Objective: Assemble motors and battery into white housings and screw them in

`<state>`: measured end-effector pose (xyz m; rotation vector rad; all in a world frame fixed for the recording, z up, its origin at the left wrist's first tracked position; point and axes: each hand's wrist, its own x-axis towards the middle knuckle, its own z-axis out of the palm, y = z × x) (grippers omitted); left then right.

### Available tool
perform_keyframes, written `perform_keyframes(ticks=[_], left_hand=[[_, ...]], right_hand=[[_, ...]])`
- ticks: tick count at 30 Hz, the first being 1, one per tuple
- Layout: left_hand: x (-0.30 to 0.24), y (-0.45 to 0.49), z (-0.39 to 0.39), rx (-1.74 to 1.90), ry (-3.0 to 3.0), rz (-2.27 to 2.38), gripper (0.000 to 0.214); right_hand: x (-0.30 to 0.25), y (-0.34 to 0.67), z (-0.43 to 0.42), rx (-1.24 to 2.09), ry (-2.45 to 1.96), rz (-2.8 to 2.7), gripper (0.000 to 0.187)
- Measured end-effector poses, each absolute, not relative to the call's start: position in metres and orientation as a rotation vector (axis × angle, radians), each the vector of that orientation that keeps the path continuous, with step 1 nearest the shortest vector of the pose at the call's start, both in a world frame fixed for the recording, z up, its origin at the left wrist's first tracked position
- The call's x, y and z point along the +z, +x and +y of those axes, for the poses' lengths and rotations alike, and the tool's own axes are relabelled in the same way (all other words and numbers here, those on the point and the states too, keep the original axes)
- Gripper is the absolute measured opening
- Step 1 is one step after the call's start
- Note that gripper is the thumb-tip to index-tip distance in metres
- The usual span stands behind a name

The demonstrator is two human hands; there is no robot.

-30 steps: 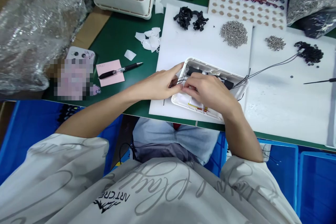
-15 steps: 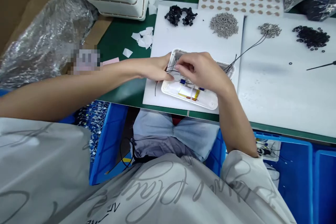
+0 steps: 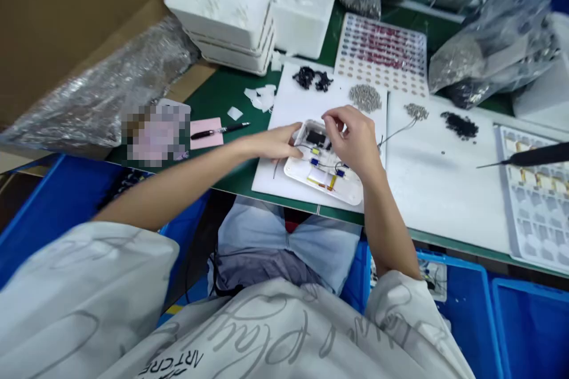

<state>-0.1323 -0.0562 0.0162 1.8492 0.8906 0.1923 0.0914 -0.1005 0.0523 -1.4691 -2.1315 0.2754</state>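
The person's left hand [image 3: 280,141] grips the left end of a shallow, rounded white plastic housing [image 3: 299,169], which sits on a flat white board [image 3: 288,95] atop the green desk [image 3: 213,92]. Over the housing's right part, the right hand [image 3: 355,133] has thumb and forefinger bent together; from here I can't tell whether that grip holds anything.

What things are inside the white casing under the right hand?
Inside the white casing are a black part, small blue parts, thin wires and a yellow-edged white piece. The right hand covers some of the far right side; what lies there cannot be seen.
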Motion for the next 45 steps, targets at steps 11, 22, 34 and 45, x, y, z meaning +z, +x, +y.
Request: perform_keyframes(ticks=[11,22,34,45], left_hand=[[0.015,-0.130,-0.085,0.455,2.086,1.073,0.074],[0.016,-0.127,-0.089,0.427,2.123,1.129,0.077],[0.030,-0.139,-0.109,0.319,2.138,1.263,0.083],[0.019,-0.138,-0.039,0.823,2.156,0.773,0.042]], right_hand=[[0.063,0.086,0.018,0.242,-1.873,-2.598,0.062],[0.048,0.084,0.032,0.110,-1.895,-2.483,0.038],[0.071,0.091,-0.060,0.587,-1.418,-1.869,0.041],[0.054,0.084,-0.092,0.418,-1.219,-2.023,0.017]])
